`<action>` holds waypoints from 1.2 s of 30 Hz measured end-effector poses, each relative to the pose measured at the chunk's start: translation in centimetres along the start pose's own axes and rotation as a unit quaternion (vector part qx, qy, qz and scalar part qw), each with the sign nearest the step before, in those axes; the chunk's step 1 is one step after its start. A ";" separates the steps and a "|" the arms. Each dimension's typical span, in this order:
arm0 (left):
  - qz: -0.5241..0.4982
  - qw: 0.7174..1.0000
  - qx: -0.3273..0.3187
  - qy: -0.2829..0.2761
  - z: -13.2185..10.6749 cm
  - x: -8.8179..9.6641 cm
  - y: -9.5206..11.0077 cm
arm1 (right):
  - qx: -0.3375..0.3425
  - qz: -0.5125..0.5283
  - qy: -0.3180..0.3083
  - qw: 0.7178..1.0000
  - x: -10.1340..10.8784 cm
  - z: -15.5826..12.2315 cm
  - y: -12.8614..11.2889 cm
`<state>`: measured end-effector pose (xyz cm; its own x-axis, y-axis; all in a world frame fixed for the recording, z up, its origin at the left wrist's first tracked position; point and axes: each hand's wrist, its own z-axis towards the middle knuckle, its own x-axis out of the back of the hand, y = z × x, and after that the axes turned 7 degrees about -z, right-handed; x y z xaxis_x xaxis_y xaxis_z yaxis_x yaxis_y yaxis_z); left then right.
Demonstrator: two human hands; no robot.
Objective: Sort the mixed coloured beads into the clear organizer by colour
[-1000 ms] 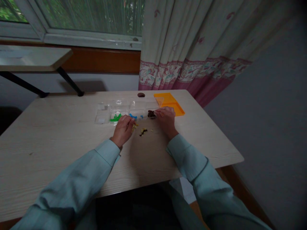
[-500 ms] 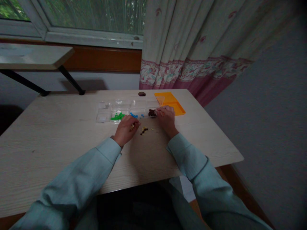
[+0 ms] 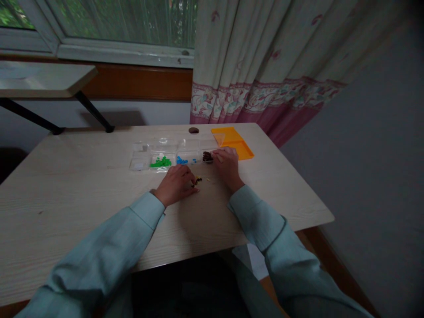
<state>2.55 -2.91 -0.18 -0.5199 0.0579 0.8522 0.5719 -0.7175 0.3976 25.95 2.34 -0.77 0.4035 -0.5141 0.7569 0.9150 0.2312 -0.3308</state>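
Observation:
My left hand lies on the table with its fingers curled at a small loose pile of yellow and dark beads; what it pinches is too small to make out. My right hand rests by the right end of a clear compartment box, fingertips closed at the compartment of dark brown beads. The box also holds green beads and blue beads.
An orange lid or tray lies just beyond my right hand. The light wooden table has a round cable hole. A second table, a window and a flowered curtain stand behind.
My left hand has moved right, from beside the green and blue compartments to the loose bead pile. My right hand has stayed at the brown-bead compartment.

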 end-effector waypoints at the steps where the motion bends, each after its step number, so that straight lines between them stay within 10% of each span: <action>1: 0.003 1.000 0.000 -0.001 0.0 0.0 0.0 | 0.002 0.000 0.000 1.000 0.0 0.0 -0.1; 9: 0.045 0.997 0.052 0.035 -0.1 -0.2 0.0 | 0.020 0.019 -0.013 1.000 0.6 0.2 -0.5; 23: 0.041 0.997 0.058 0.042 -1.7 2.1 -1.6 | 0.283 0.087 -0.291 0.909 3.4 0.0 -1.3; 36: 0.051 0.997 0.048 0.037 -1.3 1.3 -0.9 | 0.266 0.057 -0.221 0.936 1.4 -0.8 -2.4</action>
<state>0.54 -3.11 0.19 -0.4989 -0.0662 0.8641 0.6808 -0.6470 0.3435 24.29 0.40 0.63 0.3491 -0.0954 0.9322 0.6860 0.7038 -0.1848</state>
